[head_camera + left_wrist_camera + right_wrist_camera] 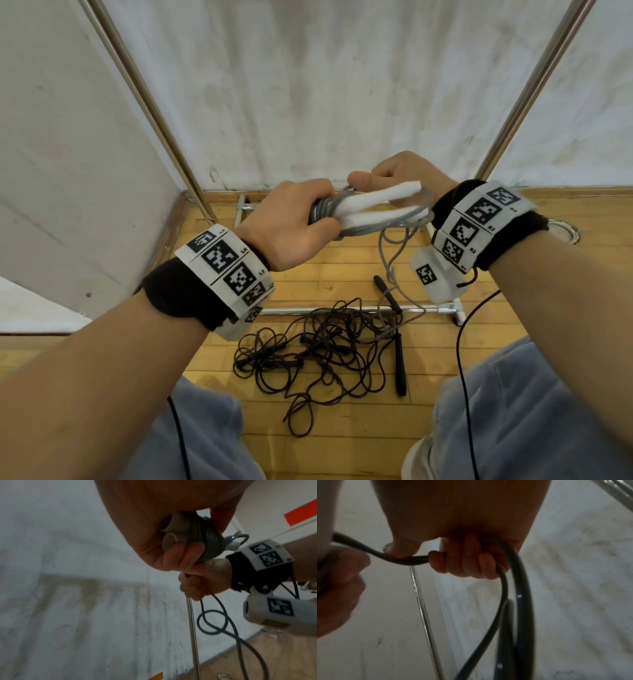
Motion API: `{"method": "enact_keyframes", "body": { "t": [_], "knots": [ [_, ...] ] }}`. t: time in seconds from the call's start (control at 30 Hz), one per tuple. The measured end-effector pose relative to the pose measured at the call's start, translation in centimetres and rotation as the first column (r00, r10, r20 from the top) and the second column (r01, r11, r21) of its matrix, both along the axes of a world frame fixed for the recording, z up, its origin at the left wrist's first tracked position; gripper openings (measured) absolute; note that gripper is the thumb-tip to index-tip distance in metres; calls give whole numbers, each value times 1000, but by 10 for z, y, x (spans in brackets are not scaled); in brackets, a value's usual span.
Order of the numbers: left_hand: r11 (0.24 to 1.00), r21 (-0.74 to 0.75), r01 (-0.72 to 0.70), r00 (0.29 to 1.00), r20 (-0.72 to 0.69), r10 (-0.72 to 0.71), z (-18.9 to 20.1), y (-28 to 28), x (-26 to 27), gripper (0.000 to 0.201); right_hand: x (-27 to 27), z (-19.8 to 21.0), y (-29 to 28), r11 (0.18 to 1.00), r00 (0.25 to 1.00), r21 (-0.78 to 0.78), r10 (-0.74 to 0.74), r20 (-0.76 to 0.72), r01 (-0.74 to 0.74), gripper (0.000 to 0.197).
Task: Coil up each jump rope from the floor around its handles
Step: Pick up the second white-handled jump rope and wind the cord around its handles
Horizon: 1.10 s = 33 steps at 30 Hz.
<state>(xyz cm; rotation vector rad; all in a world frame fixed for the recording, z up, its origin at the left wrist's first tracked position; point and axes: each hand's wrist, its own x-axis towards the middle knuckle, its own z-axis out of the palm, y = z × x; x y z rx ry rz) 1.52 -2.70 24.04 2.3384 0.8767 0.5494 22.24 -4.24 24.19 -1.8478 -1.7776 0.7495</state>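
Observation:
Two white handles (376, 205) of a grey jump rope lie side by side in my left hand (298, 222), which grips their near ends where several grey turns (211, 543) are wound. My right hand (394, 174) holds the grey cord (412, 559) above the handles, thumb and curled fingers around it. The loose grey cord (388, 260) hangs down to the floor. Dark jump ropes (329, 349) lie tangled on the wooden floor below, with black handles (399, 363) beside them.
A metal rack's base bar (342, 310) crosses the wooden floor (308, 274) under my hands. Two slanted metal poles (150, 106) rise in front of the white wall. My knees in blue trousers (534, 411) flank the rope pile.

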Motion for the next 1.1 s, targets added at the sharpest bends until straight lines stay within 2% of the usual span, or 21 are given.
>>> {"method": "enact_keyframes", "body": {
  "t": [0.07, 0.13, 0.23, 0.33, 0.43, 0.53, 0.63, 0.67, 0.73, 0.77, 0.8, 0.87, 0.93, 1.03, 1.1],
  "knots": [
    [999, -27, -47, 994, 95, 49, 3, -2, 0, 9, -9, -5, -3, 998, 999, -65, 28, 29, -26, 38],
    [990, -96, -103, 971, 207, 121, 6, 0, 1, 10, -22, -13, -6, 995, 993, -55, 72, -94, -77, 35],
    [963, -226, -144, 910, 352, 218, 10, 3, 1, 17, -43, -20, -10, 989, 963, -101, 76, -259, -105, 54],
    [930, -335, -149, 851, 436, 293, 12, 5, 2, 19, -56, -22, -12, 975, 911, -132, 111, -397, -177, 61],
    [899, -397, -186, 782, 494, 380, 15, 9, 3, 19, -62, -22, -12, 996, 948, 32, 84, -308, -78, 54],
    [866, -438, -242, 745, 488, 456, 17, 15, 3, 12, -71, -25, -15, 987, 967, 157, 75, -243, -37, 24],
    [885, -370, -283, 782, 445, 436, 16, 16, 4, 12, -73, -29, -15, 978, 993, 206, 56, -103, -34, 20],
    [899, -328, -292, 808, 418, 415, 14, 15, 4, 13, -69, -31, -13, 974, 1000, 225, 24, 15, -27, 19],
    [928, -247, -280, 862, 362, 356, 13, 11, 6, 18, -63, -31, -10, 970, 964, 242, -49, 260, -16, 21],
    [941, -215, -261, 884, 339, 322, 12, 8, 7, 20, -62, -30, -8, 971, 956, 239, -80, 281, 11, 23],
    [951, -189, -244, 899, 324, 295, 12, 6, 8, 22, -62, -30, -7, 972, 967, 230, -102, 233, 47, 22],
    [959, -173, -225, 905, 328, 272, 12, 4, 10, 22, -68, -33, -9, 980, 995, 173, -100, 13, 97, 17],
    [954, -203, -219, 892, 356, 280, 13, 6, 11, 20, -76, -34, -12, 994, 977, 80, -61, -204, 79, 13],
    [949, -196, -246, 881, 363, 303, 16, 8, 8, 18, -80, -33, -14, 1000, 942, 7, 19, -334, -18, 24],
    [947, -161, -280, 868, 380, 321, 17, 11, 3, 18, -77, -29, -14, 998, 939, 13, 61, -339, -61, 36]
  ]
}}
